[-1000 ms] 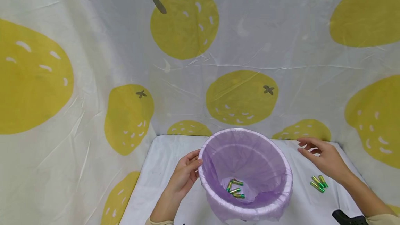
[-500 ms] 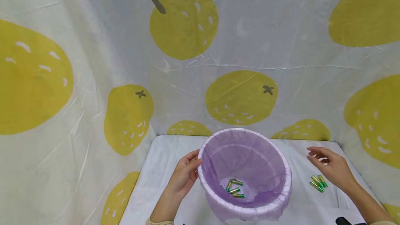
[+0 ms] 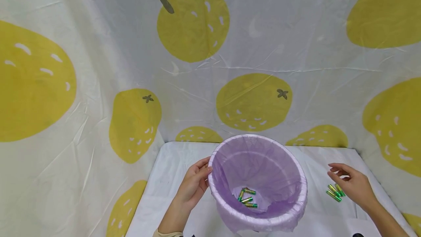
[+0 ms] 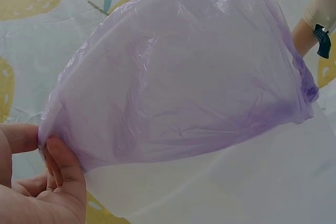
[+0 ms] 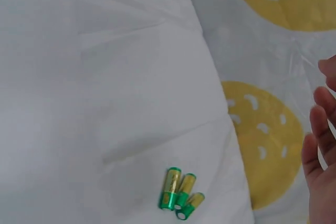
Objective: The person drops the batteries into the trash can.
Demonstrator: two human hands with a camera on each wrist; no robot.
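My left hand grips the left rim of a round bin lined with a thin purple plastic bag. In the left wrist view, thumb and fingers pinch the edge of the purple bag. Inside the bin, several green-and-gold batteries lie on the bottom. On the right side of the table, three more batteries lie close together. Just above and right of them is my right hand, fingers loosely bent and holding nothing. The right wrist view shows these batteries left of the fingers.
A white cloth covers the table. Hanging sheets printed with yellow fruit enclose it at the back and both sides. A small black object shows at the bottom edge, right of the bin.
My right hand has moved down and to the right, nearer the loose batteries. My left hand and the bin have stayed in place.
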